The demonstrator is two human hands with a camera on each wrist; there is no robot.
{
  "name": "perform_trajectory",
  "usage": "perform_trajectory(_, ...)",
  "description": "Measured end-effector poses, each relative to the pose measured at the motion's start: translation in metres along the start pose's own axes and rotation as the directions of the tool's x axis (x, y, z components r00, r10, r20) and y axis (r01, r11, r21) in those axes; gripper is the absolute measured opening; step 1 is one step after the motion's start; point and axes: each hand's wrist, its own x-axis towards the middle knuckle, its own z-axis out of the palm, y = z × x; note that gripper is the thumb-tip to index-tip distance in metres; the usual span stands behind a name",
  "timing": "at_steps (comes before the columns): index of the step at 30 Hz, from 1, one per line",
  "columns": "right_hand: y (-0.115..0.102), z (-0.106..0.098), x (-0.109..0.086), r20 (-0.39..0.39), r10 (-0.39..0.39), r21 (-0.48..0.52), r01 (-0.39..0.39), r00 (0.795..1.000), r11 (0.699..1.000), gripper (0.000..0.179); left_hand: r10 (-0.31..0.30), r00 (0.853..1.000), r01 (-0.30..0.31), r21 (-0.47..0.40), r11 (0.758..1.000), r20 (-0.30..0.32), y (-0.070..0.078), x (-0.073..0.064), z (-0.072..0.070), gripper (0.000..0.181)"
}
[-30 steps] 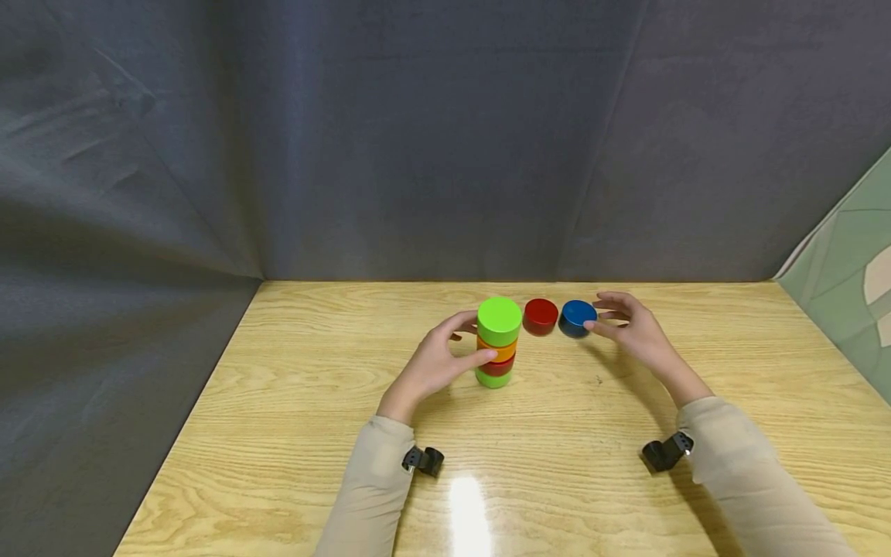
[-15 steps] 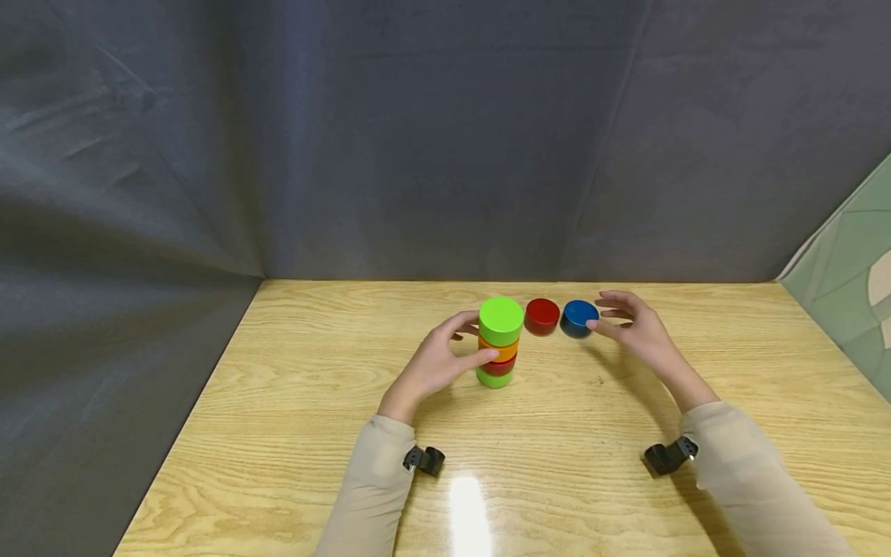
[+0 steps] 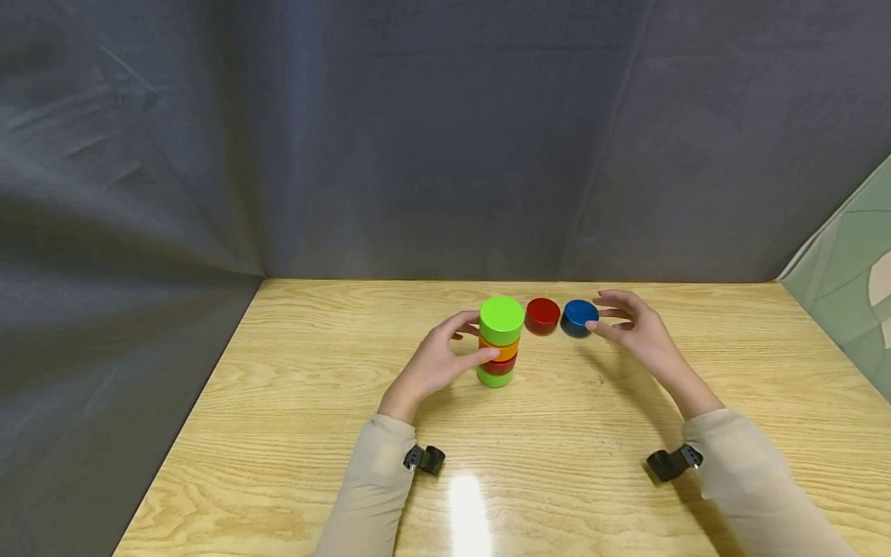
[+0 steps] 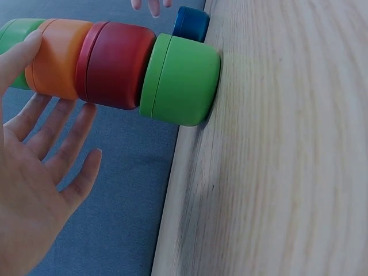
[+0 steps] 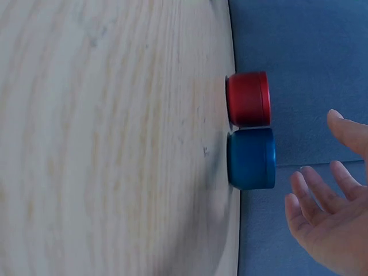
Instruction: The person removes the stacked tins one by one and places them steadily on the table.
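Observation:
A column of round lidded canisters stands upright on the table. From the top it runs green [image 3: 501, 320], orange [image 3: 510, 351], red [image 3: 500, 368] and green again [image 3: 495, 380]. My left hand [image 3: 435, 361] steadies this stack from the left, thumb in front and fingers behind, pinching the orange canister. In the left wrist view its fingertips [image 4: 87, 112] lie along the orange and red canisters. My right hand [image 3: 632, 329], fingers loosely bent, hovers beside the blue canister [image 3: 578, 319]. The right wrist view shows a gap between that hand and the blue canister.
A single red canister [image 3: 542, 316] stands between the stack and the blue one. Behind the wooden table [image 3: 292, 433] hangs a dark grey curtain [image 3: 445, 155], with more of it at the left. A green patterned cloth [image 3: 852, 271] is at the right edge.
Almost nothing moves. The right wrist and forearm shift slightly right, while the left hand keeps its grip on the stack.

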Motion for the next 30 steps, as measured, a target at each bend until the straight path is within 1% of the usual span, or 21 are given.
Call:
perform_trajectory(6,-0.009,0.0,-0.004,-0.007,-0.003,0.01,0.003,1.0,1.0,0.057,-0.001,1.0,0.001,-0.005,1.0,-0.001,0.001,0.0,0.0,0.054)
perform_trajectory(16,-0.018,0.002,-0.009,-0.004,-0.012,0.043,0.012,1.0,0.999,0.056,-0.014,1.0,0.014,-0.008,1.0,0.004,0.001,0.0,0.0,0.055)
perform_trajectory(21,-0.023,0.006,-0.01,-0.004,-0.039,0.069,0.039,0.999,0.997,0.054,-0.015,1.0,0.015,-0.002,1.0,0.006,0.0,0.0,0.0,0.054)
perform_trajectory(30,-0.036,0.012,-0.014,-0.005,-0.091,0.083,0.091,0.996,0.992,0.051,-0.015,1.0,0.015,0.005,1.0,0.006,0.0,-0.001,0.001,0.053)
